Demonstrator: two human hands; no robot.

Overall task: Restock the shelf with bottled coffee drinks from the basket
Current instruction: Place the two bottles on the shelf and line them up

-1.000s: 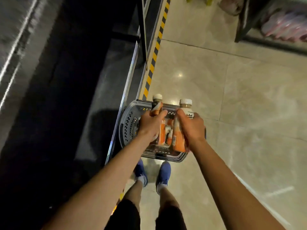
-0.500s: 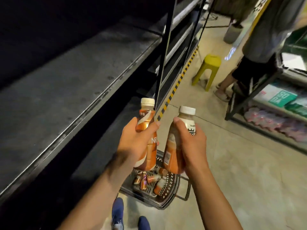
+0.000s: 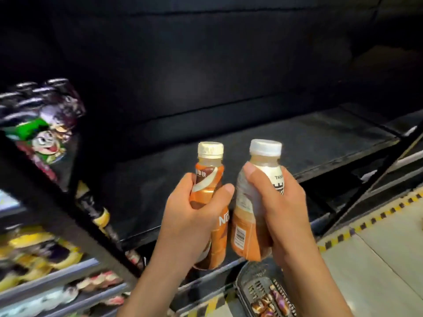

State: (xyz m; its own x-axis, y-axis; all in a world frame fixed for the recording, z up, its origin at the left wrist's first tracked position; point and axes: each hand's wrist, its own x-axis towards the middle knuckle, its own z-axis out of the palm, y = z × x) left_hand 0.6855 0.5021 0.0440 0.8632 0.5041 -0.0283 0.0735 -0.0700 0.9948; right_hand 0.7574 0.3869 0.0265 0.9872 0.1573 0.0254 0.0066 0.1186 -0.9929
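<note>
My left hand (image 3: 192, 216) grips an orange and brown coffee bottle (image 3: 209, 175) with a cream cap, held upright. Beside it my right hand (image 3: 277, 207) grips a second bottle (image 3: 246, 227) with a white cap and an orange label, tilted slightly left. The two bottles nearly touch, in front of a dark shelf board (image 3: 251, 143). The grey basket (image 3: 249, 282) sits on the floor below my right forearm, with several more bottles (image 3: 272, 303) lying in it.
A black slanted shelf upright (image 3: 68, 216) runs at the left, with packaged snacks (image 3: 41, 124) above and more goods (image 3: 34, 255) on lower shelves behind it. Yellow and black floor tape (image 3: 370, 223) borders the tiled floor (image 3: 377, 271) at the right.
Both hands lifted the two bottles out of the basket and up to shelf height. My view swung from the floor and aisle to face the dark shelf.
</note>
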